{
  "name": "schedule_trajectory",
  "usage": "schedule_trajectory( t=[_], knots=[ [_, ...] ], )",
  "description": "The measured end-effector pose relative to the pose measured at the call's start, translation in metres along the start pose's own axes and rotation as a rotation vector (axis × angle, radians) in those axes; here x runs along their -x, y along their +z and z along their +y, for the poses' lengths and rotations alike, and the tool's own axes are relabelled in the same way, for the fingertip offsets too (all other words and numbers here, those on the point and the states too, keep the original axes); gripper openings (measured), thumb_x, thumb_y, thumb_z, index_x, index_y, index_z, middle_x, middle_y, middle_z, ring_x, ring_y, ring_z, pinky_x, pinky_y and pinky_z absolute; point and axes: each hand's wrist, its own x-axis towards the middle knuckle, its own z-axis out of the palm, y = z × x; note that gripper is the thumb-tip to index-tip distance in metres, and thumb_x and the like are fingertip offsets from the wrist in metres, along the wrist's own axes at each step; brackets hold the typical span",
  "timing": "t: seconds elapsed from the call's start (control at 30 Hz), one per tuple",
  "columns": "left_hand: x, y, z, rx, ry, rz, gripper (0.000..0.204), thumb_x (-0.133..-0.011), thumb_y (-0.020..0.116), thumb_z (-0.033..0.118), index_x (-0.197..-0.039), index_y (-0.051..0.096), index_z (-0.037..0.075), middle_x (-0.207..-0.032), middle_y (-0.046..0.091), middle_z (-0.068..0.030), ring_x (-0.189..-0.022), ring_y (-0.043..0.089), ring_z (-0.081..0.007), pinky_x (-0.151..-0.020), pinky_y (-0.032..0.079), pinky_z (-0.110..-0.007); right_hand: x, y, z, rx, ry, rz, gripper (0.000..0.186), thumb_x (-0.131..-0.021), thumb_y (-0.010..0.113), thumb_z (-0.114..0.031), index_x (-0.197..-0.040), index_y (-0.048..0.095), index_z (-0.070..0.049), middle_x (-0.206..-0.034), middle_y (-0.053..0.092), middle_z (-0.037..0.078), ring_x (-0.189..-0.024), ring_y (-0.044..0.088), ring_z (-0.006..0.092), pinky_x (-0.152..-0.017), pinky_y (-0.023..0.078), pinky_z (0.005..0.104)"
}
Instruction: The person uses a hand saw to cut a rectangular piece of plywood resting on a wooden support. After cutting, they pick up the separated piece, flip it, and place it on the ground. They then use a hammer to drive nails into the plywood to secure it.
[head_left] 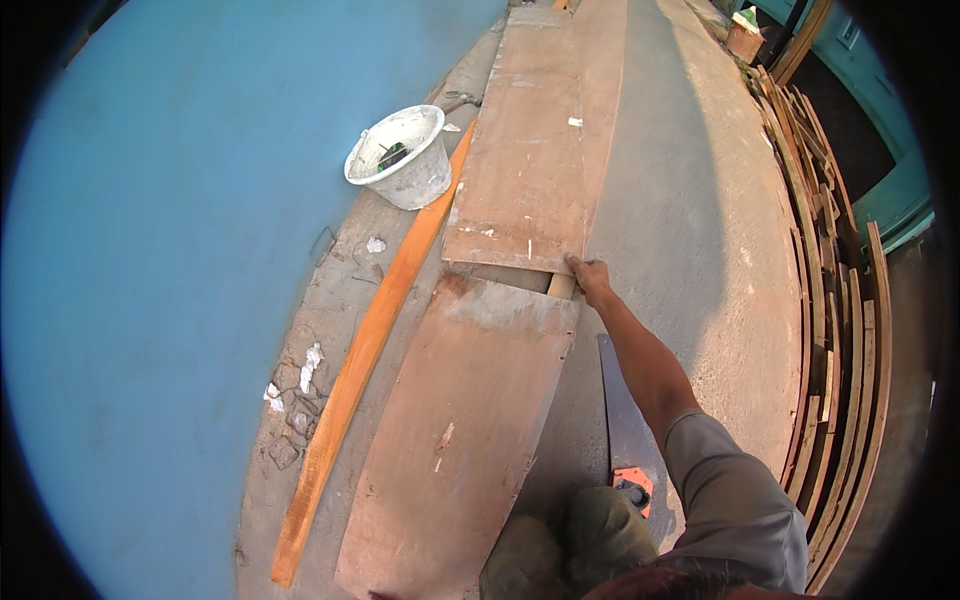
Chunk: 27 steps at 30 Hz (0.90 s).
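Observation:
My right hand (pixel 590 278) reaches forward and is closed at the near right corner of a long plywood board (pixel 525 150), with the thumb on top. Closer to me lies a second plywood board (pixel 455 400), its far end separated from the first by a narrow gap. A short piece of light wood (pixel 562 287) shows in that gap, just beside my hand. Under my forearm, a handsaw (pixel 622 420) with an orange and black handle rests on the concrete. My left hand is out of the picture.
Left of the boards runs a long orange-brown timber (pixel 375 340). A white plaster-stained bucket (pixel 405 155) stands by its far end, a dark green item inside. Rubble (pixel 300 420) lies along the blue surface (pixel 150 300). Stacked wood strips (pixel 825 330) line the right side.

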Motion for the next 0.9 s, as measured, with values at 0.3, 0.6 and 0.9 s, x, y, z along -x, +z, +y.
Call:
schedule_trajectory(
  t=[0.3, 0.6, 0.9],
  knots=[
    [0.002, -0.015, 0.025, -0.058, 0.075, 0.090, 0.084, -0.079, 0.069, 0.059, -0.128, 0.045, -0.004, -0.116, 0.052, -0.0270, -0.102, 0.053, -0.0431, -0.084, 0.045, -0.056, 0.000, -0.021, -0.022, -0.029, 0.116, -0.016, 0.053, -0.077, 0.079, -0.041, -0.087, 0.060, 0.008, -0.067, 0.058, 0.009, -0.051, 0.052, 0.0237, -0.046, 0.041, 0.0397],
    [0.050, -0.054, 0.254, 0.755, 0.724, -0.112, 0.061, -0.090, 0.068, 0.028, -0.134, 0.043, -0.006, -0.134, 0.048, -0.0213, -0.126, 0.044, -0.0312, -0.093, 0.038, -0.040, -0.012, -0.003, -0.043, 0.685, -0.443, 0.115, 0.073, -0.077, 0.074, -0.039, -0.127, 0.046, 0.007, -0.120, 0.054, 0.031, -0.118, 0.048, 0.0460, -0.100, 0.040, 0.0490],
    [0.159, -0.006, 0.500, 1.298, 0.642, -0.983, 0.062, -0.088, 0.068, 0.012, -0.139, 0.037, -0.005, -0.141, 0.043, -0.0248, -0.128, 0.046, -0.0282, -0.101, 0.041, -0.038, -0.013, 0.014, -0.082, 0.684, -0.175, 0.173, 0.075, -0.076, 0.075, -0.043, -0.127, 0.047, 0.005, -0.125, 0.055, 0.029, -0.119, 0.050, 0.0440, -0.098, 0.041, 0.0506]
  ],
)
